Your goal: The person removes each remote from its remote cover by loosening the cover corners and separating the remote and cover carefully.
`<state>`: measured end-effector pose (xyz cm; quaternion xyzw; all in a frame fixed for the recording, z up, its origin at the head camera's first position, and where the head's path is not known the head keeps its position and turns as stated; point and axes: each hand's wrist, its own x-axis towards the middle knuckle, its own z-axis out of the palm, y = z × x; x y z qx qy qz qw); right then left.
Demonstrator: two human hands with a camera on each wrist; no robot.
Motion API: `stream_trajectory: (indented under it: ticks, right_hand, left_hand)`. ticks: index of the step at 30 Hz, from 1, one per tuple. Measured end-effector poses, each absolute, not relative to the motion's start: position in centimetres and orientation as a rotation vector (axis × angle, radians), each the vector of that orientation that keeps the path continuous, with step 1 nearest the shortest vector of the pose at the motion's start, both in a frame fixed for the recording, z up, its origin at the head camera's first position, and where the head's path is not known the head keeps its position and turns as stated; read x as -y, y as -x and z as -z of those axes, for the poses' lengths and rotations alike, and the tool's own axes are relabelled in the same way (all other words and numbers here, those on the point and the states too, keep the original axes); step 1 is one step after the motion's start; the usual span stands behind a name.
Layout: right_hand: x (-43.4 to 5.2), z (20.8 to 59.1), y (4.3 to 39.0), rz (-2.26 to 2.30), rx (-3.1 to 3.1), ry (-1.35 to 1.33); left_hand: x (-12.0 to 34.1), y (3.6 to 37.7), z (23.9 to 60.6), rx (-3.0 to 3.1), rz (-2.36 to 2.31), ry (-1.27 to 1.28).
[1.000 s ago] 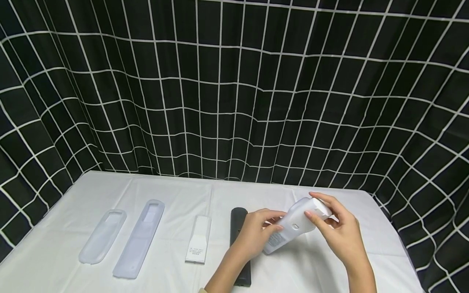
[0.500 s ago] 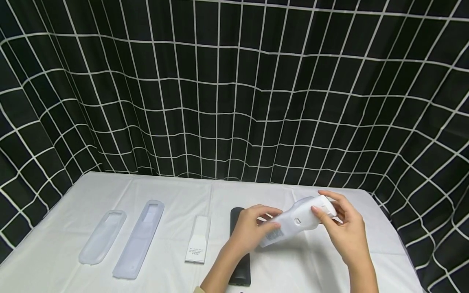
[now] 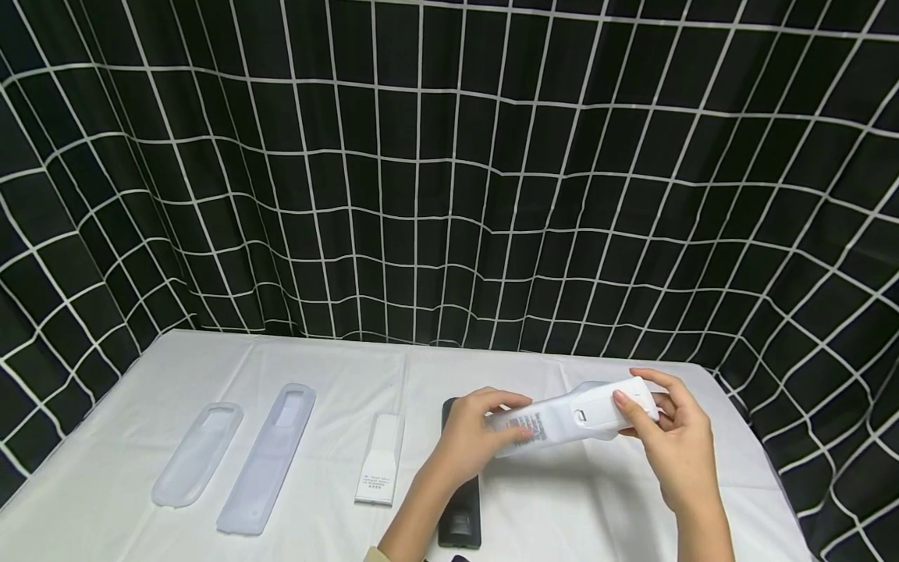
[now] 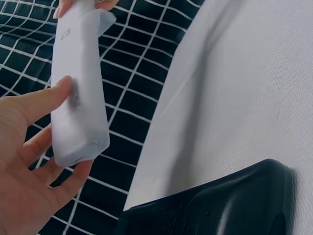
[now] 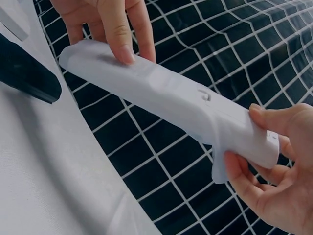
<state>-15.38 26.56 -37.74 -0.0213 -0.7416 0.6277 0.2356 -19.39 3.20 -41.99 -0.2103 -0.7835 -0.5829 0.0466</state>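
Observation:
A white remote control [image 3: 632, 398] is held above the table, back side up, with its right end bare. A translucent soft cover [image 3: 555, 417] wraps the rest of it, its loose edge hanging as a flap [image 5: 219, 164] in the right wrist view. My left hand [image 3: 474, 437] grips the covered end, thumb on top near the printed label and fingers beneath. With thumb and fingers, my right hand [image 3: 677, 449] pinches the bare end. A black remote control [image 3: 460, 515] lies on the table, partly hidden by my left hand and forearm.
Two translucent covers, one short [image 3: 197, 457] and one long [image 3: 267, 460], lie on the left of the white-clothed table [image 3: 337, 375]. Between them and the black remote is a smaller white remote [image 3: 379, 460], label up. A black gridded curtain [image 3: 435, 195] hangs behind.
The held remote has swung from a steep slant to nearly level. My right hand has moved right with its end, and more of the white body shows outside the cover.

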Motion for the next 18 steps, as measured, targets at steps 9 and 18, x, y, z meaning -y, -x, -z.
stream_trajectory:
  ticks: [9, 18]
  right_hand:
    - [-26.54, 37.69, 15.50, -1.809, 2.011, 0.182]
    - [-26.80, 37.70, 15.52, -1.871, 2.008, 0.253]
  left_hand:
    - [-3.11, 19.36, 41.89, 2.422, 1.745, 0.665]
    - [-2.83, 19.32, 41.95, 2.448, 1.649, 0.653]
